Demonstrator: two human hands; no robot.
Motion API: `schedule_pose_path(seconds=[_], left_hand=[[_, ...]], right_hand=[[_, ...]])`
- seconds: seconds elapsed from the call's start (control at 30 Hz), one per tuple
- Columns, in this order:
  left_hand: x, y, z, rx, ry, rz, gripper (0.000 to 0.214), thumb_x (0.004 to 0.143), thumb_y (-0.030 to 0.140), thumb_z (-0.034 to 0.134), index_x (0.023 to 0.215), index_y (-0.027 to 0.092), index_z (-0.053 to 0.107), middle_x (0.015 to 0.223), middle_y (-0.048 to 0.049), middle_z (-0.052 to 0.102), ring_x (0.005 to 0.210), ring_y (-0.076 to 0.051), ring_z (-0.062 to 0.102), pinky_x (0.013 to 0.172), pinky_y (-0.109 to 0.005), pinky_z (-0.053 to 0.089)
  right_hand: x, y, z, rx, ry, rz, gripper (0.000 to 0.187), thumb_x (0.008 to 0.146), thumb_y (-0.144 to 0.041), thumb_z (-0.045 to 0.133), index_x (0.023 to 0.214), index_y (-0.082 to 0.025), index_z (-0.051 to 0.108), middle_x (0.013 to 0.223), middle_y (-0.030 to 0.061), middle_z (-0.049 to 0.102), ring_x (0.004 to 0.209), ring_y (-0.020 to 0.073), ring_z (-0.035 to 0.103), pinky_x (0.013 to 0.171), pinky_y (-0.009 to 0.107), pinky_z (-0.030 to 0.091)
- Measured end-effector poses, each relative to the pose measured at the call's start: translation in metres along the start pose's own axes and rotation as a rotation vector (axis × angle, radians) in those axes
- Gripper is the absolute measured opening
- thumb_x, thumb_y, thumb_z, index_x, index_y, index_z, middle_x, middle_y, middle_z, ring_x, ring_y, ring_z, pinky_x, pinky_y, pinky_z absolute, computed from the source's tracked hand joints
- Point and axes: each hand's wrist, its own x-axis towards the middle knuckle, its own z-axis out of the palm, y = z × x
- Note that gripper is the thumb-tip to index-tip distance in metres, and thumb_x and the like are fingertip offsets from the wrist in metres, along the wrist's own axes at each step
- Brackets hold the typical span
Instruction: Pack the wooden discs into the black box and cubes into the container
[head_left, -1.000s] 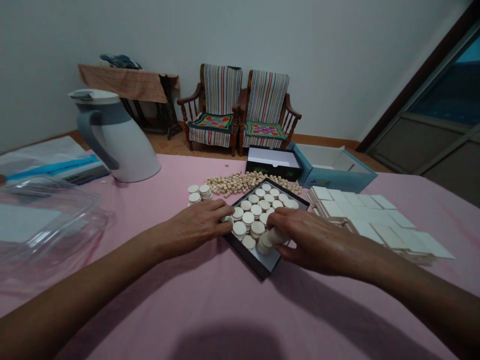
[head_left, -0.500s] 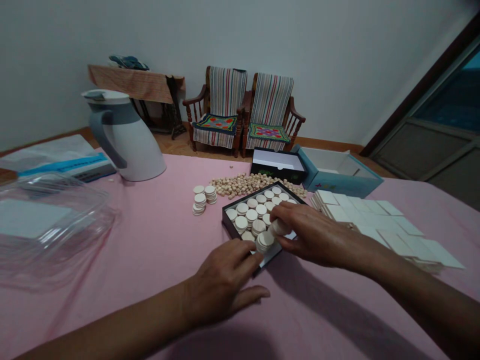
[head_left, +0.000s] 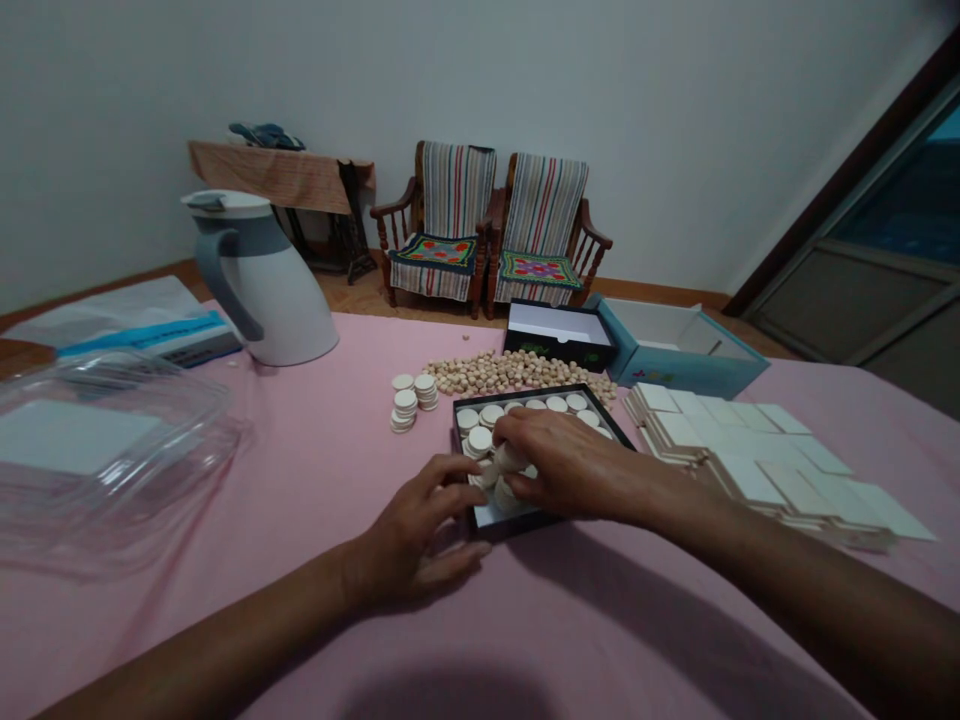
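A shallow black box point(head_left: 519, 525) with a pale lining holds rows of stacked round wooden discs point(head_left: 480, 440). My right hand point(head_left: 566, 465) reaches over the box, its thumb and fingers closed on a stack of wooden discs point(head_left: 510, 459); it covers part of the rows behind. At the box's left near corner is my left hand point(head_left: 420, 530), fingers and thumb apart. Its fingertips reach over the rim close to the discs, and whether they touch them I cannot tell. More disc stacks point(head_left: 405, 402) stand on the pink tablecloth point(head_left: 322, 450) left of the box.
Behind the box lies a heap of small wooden beads point(head_left: 491, 374). Farther back are an open black box point(head_left: 559, 345) and a light-blue box point(head_left: 675, 360). Square wooden tiles point(head_left: 750, 440) are stacked at right. A white jug point(head_left: 281, 290) and clear plastic trays point(head_left: 172, 430) occupy the left.
The disc box has turned, its near corner swinging left. My right hand has moved left with discs in its grip. My left hand has shifted left, staying at the box's near side.
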Motion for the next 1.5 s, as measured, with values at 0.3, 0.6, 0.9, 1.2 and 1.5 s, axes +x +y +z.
schedule_pose_path(seconds=[0.3, 0.6, 0.9, 1.2, 1.5], left_hand=[[-0.007, -0.008, 0.016, -0.329, 0.233, -0.527, 0.022, 0.083, 0.030, 0.062, 0.097, 0.019, 0.050, 0.096, -0.0043, 0.058, 0.085, -0.015, 0.059, 0.078, -0.030, 0.053], [-0.009, -0.002, 0.019, -0.477, 0.231, -0.670, 0.042, 0.081, 0.035, 0.066, 0.116, 0.017, 0.052, 0.108, -0.0101, 0.063, 0.097, -0.020, 0.063, 0.082, -0.034, 0.055], [-0.017, 0.004, 0.019, -0.335, 0.184, -0.572, 0.060, 0.075, 0.038, 0.071, 0.127, 0.020, 0.046, 0.114, -0.0112, 0.059, 0.101, -0.023, 0.060, 0.083, -0.037, 0.054], [-0.016, 0.003, 0.019, -0.336, 0.185, -0.565, 0.060, 0.074, 0.038, 0.071, 0.125, 0.020, 0.045, 0.113, -0.0104, 0.060, 0.099, -0.022, 0.061, 0.080, -0.036, 0.055], [-0.015, 0.003, 0.018, -0.339, 0.159, -0.576, 0.060, 0.075, 0.039, 0.070, 0.125, 0.019, 0.043, 0.112, -0.0111, 0.060, 0.096, -0.021, 0.061, 0.081, -0.038, 0.055]], right_hand=[[0.024, -0.020, 0.011, -0.055, -0.029, 0.015, 0.024, 0.076, -0.018, 0.054, 0.098, -0.014, 0.061, 0.098, 0.0109, 0.066, 0.080, 0.0190, 0.061, 0.063, 0.028, 0.036], [0.031, -0.030, 0.022, -0.159, 0.028, 0.028, 0.023, 0.076, -0.018, 0.052, 0.095, -0.011, 0.063, 0.094, 0.0143, 0.067, 0.089, 0.0262, 0.061, 0.077, 0.037, 0.040], [0.030, -0.028, 0.027, -0.175, 0.054, 0.024, 0.025, 0.077, -0.019, 0.049, 0.097, -0.012, 0.062, 0.096, 0.0136, 0.067, 0.089, 0.0268, 0.060, 0.079, 0.040, 0.038], [0.031, -0.028, 0.029, -0.238, 0.061, 0.007, 0.027, 0.073, -0.026, 0.058, 0.096, -0.013, 0.061, 0.093, 0.0136, 0.068, 0.089, 0.0278, 0.059, 0.080, 0.041, 0.037], [0.032, -0.028, 0.027, -0.265, 0.041, -0.003, 0.028, 0.071, -0.024, 0.063, 0.097, -0.014, 0.060, 0.092, 0.0122, 0.068, 0.088, 0.0270, 0.060, 0.079, 0.039, 0.035]])
